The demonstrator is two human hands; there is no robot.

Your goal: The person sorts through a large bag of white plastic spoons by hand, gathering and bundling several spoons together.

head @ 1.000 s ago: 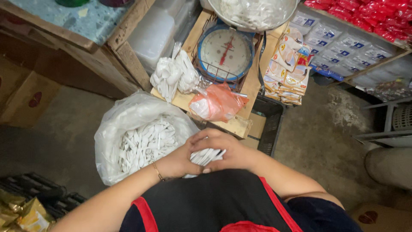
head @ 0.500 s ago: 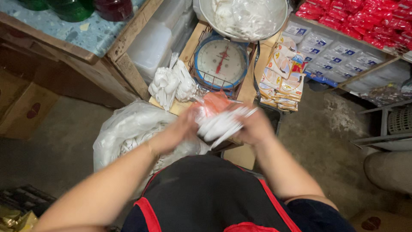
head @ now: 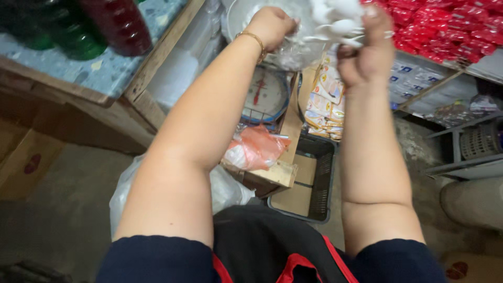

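Observation:
Both my arms stretch up toward the top of the view. My left hand [head: 270,26], with a gold bracelet on the wrist, grips a clear plastic bag [head: 293,50] over the metal pan [head: 241,15] of a dial scale [head: 264,97]. My right hand [head: 369,50] is closed on a bunch of small white plastic pieces [head: 335,18] just above that bag. An orange bag [head: 254,149] lies on the wooden crate [head: 272,175] under the scale. The big white sack [head: 225,191] of white pieces sits low, mostly hidden by my left arm.
Red and green bottles [head: 84,29] stand on a blue-topped wooden counter [head: 105,78] at left. Red packets [head: 450,29] and blue-white sachets [head: 408,76] fill shelves at right. A black crate [head: 309,183], hanging snack packets [head: 325,105], a grey basket [head: 479,141] and a cardboard box [head: 26,162] surround me.
My hands rose from the white sack at my lap, past the orange bag, up to the scale pan, carrying the white pieces.

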